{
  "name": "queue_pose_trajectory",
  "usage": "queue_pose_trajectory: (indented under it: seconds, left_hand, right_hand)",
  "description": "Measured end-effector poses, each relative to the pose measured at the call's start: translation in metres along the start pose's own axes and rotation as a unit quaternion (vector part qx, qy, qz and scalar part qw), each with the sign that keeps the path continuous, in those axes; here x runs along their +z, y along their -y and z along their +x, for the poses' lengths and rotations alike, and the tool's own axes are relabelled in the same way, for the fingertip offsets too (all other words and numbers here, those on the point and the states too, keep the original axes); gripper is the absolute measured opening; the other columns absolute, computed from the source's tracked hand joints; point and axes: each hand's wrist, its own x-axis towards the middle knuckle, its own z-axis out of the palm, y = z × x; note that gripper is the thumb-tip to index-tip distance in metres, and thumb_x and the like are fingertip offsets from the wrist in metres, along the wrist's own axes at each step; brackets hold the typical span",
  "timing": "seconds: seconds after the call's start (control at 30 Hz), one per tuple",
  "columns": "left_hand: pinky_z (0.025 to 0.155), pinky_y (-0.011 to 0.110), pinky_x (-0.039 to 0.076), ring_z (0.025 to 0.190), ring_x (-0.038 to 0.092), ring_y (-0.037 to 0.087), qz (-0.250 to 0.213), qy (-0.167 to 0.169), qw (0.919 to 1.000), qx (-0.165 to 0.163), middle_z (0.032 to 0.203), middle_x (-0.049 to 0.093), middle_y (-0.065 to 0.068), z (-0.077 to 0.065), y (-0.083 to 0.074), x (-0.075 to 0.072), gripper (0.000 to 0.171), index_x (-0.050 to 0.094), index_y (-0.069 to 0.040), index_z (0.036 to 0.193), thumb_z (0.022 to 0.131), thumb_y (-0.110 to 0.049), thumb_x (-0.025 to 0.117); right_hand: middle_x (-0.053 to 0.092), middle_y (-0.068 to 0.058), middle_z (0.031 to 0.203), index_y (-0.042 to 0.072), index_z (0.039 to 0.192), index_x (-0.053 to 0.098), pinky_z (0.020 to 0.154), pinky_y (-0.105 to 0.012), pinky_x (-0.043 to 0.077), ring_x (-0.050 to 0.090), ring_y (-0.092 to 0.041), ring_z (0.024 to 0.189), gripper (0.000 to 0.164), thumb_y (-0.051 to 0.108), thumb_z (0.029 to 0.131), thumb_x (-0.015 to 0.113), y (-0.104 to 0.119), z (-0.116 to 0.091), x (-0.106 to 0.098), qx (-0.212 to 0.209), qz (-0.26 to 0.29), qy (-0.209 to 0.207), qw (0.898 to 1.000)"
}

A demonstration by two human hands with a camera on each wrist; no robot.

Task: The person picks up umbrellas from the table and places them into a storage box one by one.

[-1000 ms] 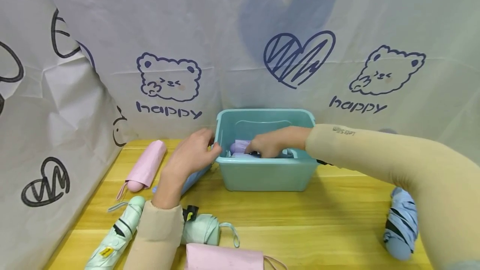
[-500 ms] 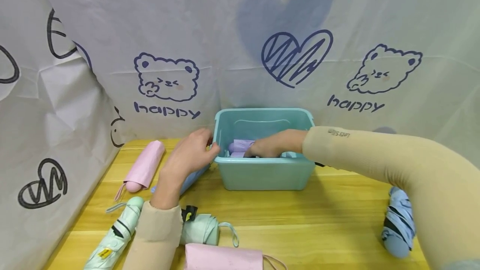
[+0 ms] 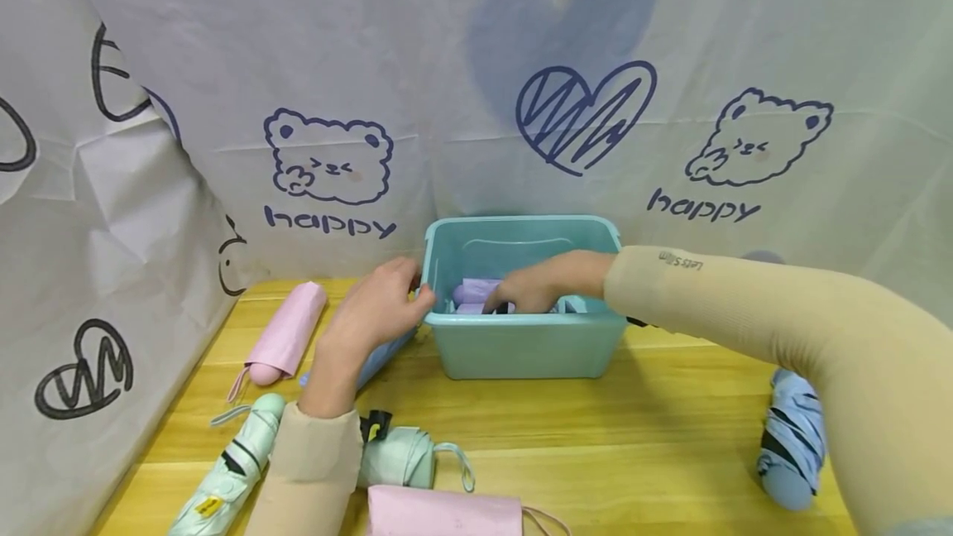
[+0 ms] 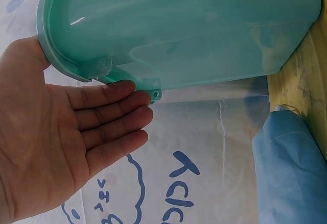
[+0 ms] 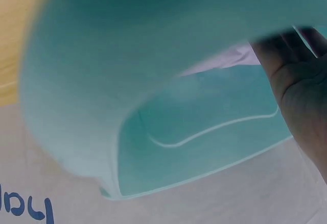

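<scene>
A teal plastic bin (image 3: 529, 346) stands on the wooden table by the cloth backdrop. My left hand (image 3: 380, 300) is at its left corner. In the left wrist view the thumb lies against the rim and the other fingers extend loosely beside the outer wall. My right hand (image 3: 536, 284) reaches down inside the bin, palm down. Its fingertips are among folded umbrellas and partly hidden by the front wall, so I cannot tell whether they grip one. A lilac umbrella (image 3: 476, 291) lies at the bin's left, beside those fingers. In the right wrist view, some lilac fabric (image 5: 232, 58) shows past the wall.
Left on the table lie a pink umbrella (image 3: 289, 329), a mint umbrella (image 3: 238, 461) and a blue umbrella (image 3: 383, 360) under the left hand. A shorter mint umbrella (image 3: 398, 457) and another pink umbrella (image 3: 447, 511) lie in front. A blue umbrella (image 3: 792, 441) is at right.
My right hand dips deeper into the bin, then rises slightly, staying among the umbrellas. The left hand keeps its place at the corner. The head view shifts slightly.
</scene>
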Motion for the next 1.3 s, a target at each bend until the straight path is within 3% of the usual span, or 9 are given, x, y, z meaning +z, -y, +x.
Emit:
queue_pose_trajectory:
  seconds: [0.17, 0.33, 0.67, 0.97, 1.3]
  left_hand:
    - [0.071, 0.039, 0.047, 0.082, 0.055, 0.023, 0.001, 0.0, 1.0, -0.002, 0.095, 0.059, 0.004, 0.0, -0.001, -0.001, 0.021, 0.06, -0.012, 0.095, 0.091, -0.032, 0.054]
    - [0.072, 0.039, 0.048, 0.083, 0.056, 0.023, 0.003, 0.001, 1.0, -0.005, 0.096, 0.06, 0.004, 0.0, -0.001, 0.0, 0.022, 0.06, -0.012, 0.096, 0.091, -0.033, 0.054]
    - [0.074, 0.041, 0.048, 0.083, 0.055, 0.024, -0.002, -0.003, 1.0, 0.007, 0.096, 0.06, 0.007, 0.0, 0.0, 0.001, 0.022, 0.061, -0.01, 0.096, 0.092, -0.03, 0.054]
    - [0.07, 0.039, 0.046, 0.08, 0.054, 0.023, 0.002, -0.005, 1.0, 0.006, 0.093, 0.057, 0.005, 0.0, 0.001, 0.001, 0.021, 0.06, -0.011, 0.092, 0.091, -0.03, 0.052]
    - [0.07, 0.039, 0.046, 0.081, 0.054, 0.024, 0.0, -0.002, 1.0, 0.007, 0.093, 0.058, 0.005, 0.0, 0.0, 0.001, 0.02, 0.06, -0.012, 0.093, 0.091, -0.031, 0.053]
  right_hand:
    - [0.064, -0.006, 0.137, 0.01, 0.15, 0.054, 0.096, -0.036, 0.052, 0.06, -0.02, 0.115, 0.046, 0.021, 0.105, 0.054, 0.0, -0.007, -0.003, 0.006, 0.002, -0.021, 1.0]
    - [0.067, -0.009, 0.133, 0.004, 0.147, 0.056, 0.105, -0.039, 0.049, 0.064, -0.025, 0.12, 0.043, 0.021, 0.107, 0.053, -0.003, -0.015, -0.002, -0.016, 0.005, -0.076, 0.997]
    - [0.067, -0.009, 0.136, 0.007, 0.14, 0.063, 0.102, -0.044, 0.052, 0.067, -0.023, 0.117, 0.043, 0.03, 0.104, 0.062, -0.004, -0.045, -0.001, -0.043, 0.05, -0.213, 0.975]
    - [0.064, -0.007, 0.14, 0.01, 0.14, 0.064, 0.092, -0.034, 0.057, 0.065, -0.02, 0.12, 0.039, 0.027, 0.104, 0.062, -0.007, -0.066, 0.016, -0.059, 0.073, -0.319, 0.943]
    - [0.062, -0.006, 0.144, 0.01, 0.137, 0.066, 0.106, -0.047, 0.049, 0.059, -0.026, 0.131, 0.039, 0.026, 0.102, 0.066, 0.001, -0.083, 0.045, -0.057, 0.054, -0.449, 0.89]
